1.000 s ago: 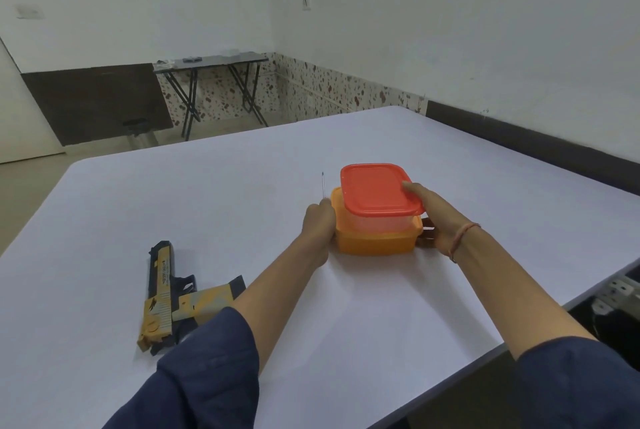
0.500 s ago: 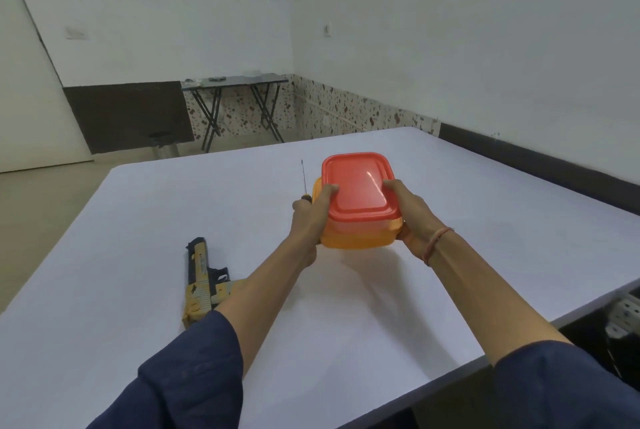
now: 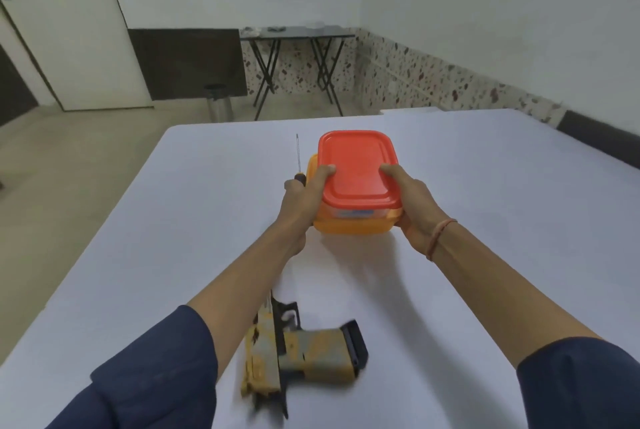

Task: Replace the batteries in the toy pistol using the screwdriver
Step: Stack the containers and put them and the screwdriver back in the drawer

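An orange plastic box (image 3: 349, 226) with a red lid (image 3: 358, 165) is held between both hands above the white table (image 3: 485, 221). My left hand (image 3: 304, 196) grips its left side, thumb on the lid, and also holds a thin screwdriver (image 3: 298, 155) whose shaft points up and away. My right hand (image 3: 412, 200) grips the right side, thumb on the lid. The yellow and black toy pistol (image 3: 301, 352) lies flat on the table near me, partly hidden under my left forearm. No batteries are visible.
The table's left edge runs diagonally beside my left arm, with bare floor beyond it. A folding black table (image 3: 298, 37) and a metal bin (image 3: 218, 103) stand by the far wall. A dark skirting runs along the right wall.
The box has left the table surface and is now held up between both hands, closer to me. My view has swung left, so the pistol now appears below centre.
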